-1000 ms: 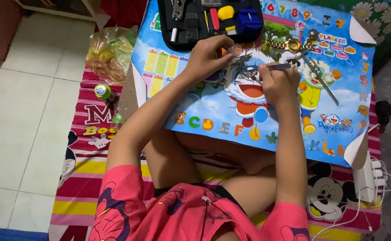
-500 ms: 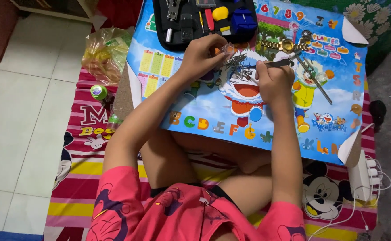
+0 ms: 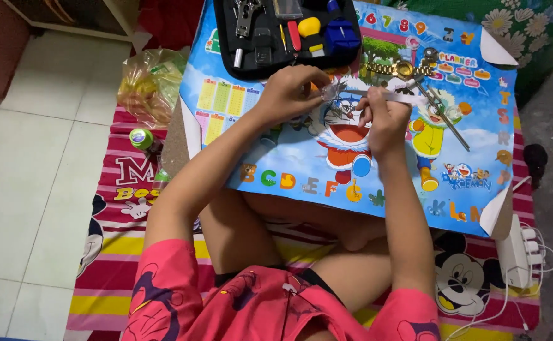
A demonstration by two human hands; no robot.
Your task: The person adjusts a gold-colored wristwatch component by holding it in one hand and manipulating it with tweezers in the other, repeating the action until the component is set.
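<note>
My left hand [image 3: 292, 93] pinches a small round clear watch part [image 3: 329, 92] over a blue cartoon poster board [image 3: 301, 161] that rests on my crossed legs. My right hand [image 3: 385, 120] grips a thin silver tool [image 3: 377, 95] whose tip points left, at the round part. The two hands are almost touching. A gold watch band [image 3: 395, 68] lies on the board just beyond my right hand. An open black tool case [image 3: 282, 35] with red, yellow and blue tools sits at the board's far edge, behind my left hand.
A long metal tool [image 3: 445, 117] lies on the board to the right of my hand. A crumpled plastic bag [image 3: 150, 85] and a small green round container [image 3: 142, 137] sit at the left on the striped cartoon mat [image 3: 118, 252]. A white power strip [image 3: 519, 252] lies at the right.
Both hands stay together over the board, holding the same part and tool. Only the view has shifted slightly.
</note>
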